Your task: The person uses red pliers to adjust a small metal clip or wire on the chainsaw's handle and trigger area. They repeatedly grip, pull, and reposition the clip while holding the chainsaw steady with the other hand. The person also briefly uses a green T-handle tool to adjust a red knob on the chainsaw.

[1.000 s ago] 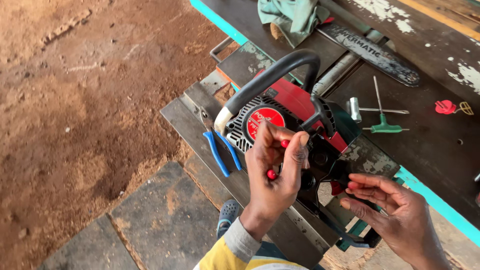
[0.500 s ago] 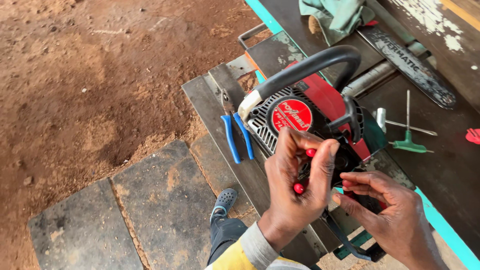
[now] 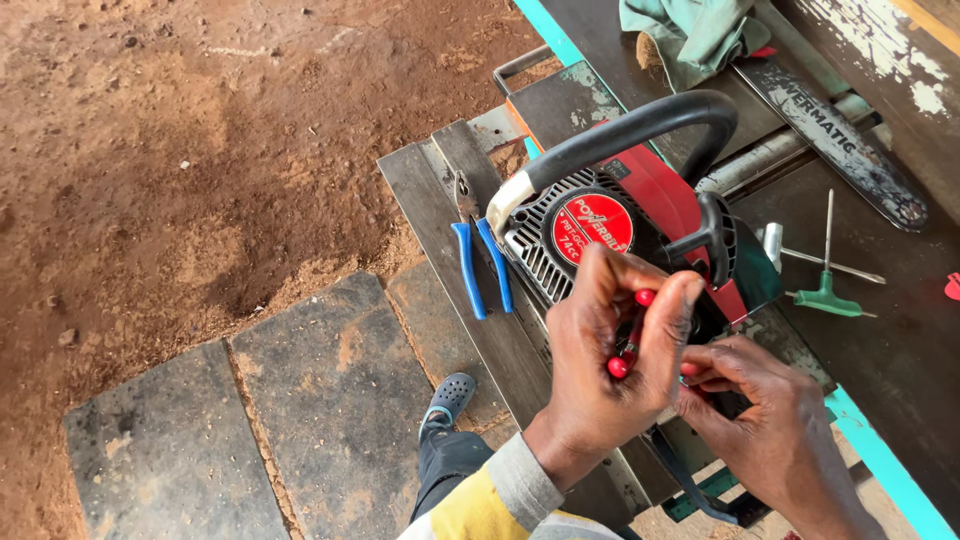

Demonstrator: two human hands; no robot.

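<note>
So the biggest thing here is the dark, worn workbench (image 3: pixel 900 380) with a turquoise edge, running along the right side, with bare reddish dirt and a few grey stone slabs (image 3: pixel 300 420) off to the left. Sitting on the near-left part of the bench is the chainsaw body (image 3: pixel 640 230): red and black housing, a round red starter cover set in a black vented grille, and a thick black loop handle arching over the top with a pale end cap on the left. No bar fitted on it that I can see; a loose guide bar (image 3: pixel 840 140) lies farther back on the right, partly under a green rag (image 3: pixel 690 30) at the far edge.

Just left of the saw lie blue-handled pliers (image 3: pixel 480 260), jaws pointing away. Right of it there's a green T-handle wrench (image 3: pixel 826 290) and a small metal socket tube (image 3: pixel 772 246).

The left hand (image 3: pixel 600 370) is closed around a small tool with red ends (image 3: pixel 628 340), pinched between thumb and fingers right over the near side of the saw. Looks like a little screwdriver, but most of it is buried in the grip, so I can't really say. The right hand (image 3: pixel 770 420) is curled with fingertips pressed on the saw's near-right corner; whatever it's touching is hidden under the fingers. The rear of the saw is covered by both hands, and a grey shoe (image 3: pixel 450 395) pokes out below.
</note>
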